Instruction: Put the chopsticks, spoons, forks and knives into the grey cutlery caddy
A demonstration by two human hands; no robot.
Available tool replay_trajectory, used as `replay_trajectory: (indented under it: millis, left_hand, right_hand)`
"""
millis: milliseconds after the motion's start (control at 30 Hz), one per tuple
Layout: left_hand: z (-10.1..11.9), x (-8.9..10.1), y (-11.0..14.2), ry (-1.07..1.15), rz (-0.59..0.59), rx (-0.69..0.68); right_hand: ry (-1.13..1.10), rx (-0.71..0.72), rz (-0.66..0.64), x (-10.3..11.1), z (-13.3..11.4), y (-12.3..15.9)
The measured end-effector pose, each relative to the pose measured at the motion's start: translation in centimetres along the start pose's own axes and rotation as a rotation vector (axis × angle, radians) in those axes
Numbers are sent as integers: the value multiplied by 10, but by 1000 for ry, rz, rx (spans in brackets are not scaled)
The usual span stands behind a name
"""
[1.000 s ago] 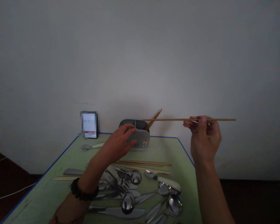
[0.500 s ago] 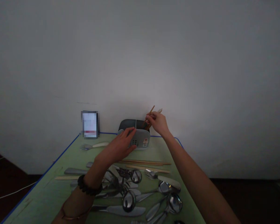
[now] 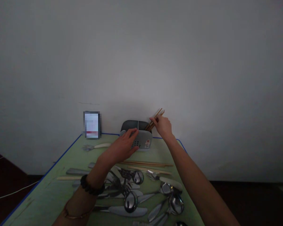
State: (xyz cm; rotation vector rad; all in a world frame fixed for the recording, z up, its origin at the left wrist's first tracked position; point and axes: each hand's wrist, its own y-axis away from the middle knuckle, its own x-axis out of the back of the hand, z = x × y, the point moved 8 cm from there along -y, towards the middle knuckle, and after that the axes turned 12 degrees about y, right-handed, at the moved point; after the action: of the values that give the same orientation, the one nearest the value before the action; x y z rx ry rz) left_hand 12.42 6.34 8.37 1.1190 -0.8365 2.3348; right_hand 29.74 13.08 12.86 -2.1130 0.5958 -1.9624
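At the back of the table stands a grey cutlery holder (image 3: 145,135) with a divider, holes in its front and a small sticker. My left hand (image 3: 124,144) lies against its front and rim, fingers stretched and thumb apart. Several wooden chopsticks (image 3: 153,121) lean to the right in the holder's right compartment, their upper ends towards the wall. My right hand (image 3: 163,125) is closed around their upper part, thumb on the left side; its other fingers are partly hidden. The lower ends of the chopsticks are out of sight inside the holder.
Several forks, spoons and knives lie in the foreground, among them a table knife (image 3: 128,211) and a round spoon (image 3: 130,201). More chopsticks (image 3: 146,163) lie before the holder. A white-handled fork (image 3: 101,145) is at left. A blurred upright screen (image 3: 92,125) stands by the wall.
The chopstick in my right hand has tilted rightward and now lies alongside the others in the holder. My right hand has shifted slightly right and down; my left hand stays put.
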Motion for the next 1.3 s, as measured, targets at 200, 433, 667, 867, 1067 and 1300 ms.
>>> replay_trajectory:
  millis: [200, 433, 667, 867, 1067, 1300]
  left_hand:
    - [-1, -1, 0, -2, -5, 4]
    - [-3, -4, 2, -21, -52, 27]
    - [4, -12, 13, -89, -53, 23]
    - [-5, -24, 30, -102, -278, 170]
    - [-59, -39, 41, -122, -485, 413]
    - [-83, -55, 40, -108, -539, 446]
  right_hand:
    - [-237, 84, 66, 11, 13, 39]
    - [-411, 318, -300, -17, 7, 96]
    - [-159, 507, -584, -47, -16, 129]
    - [47, 464, -706, -83, -18, 137]
    - [55, 454, -717, -99, -16, 135]
    - [6, 474, -773, -98, -13, 134]
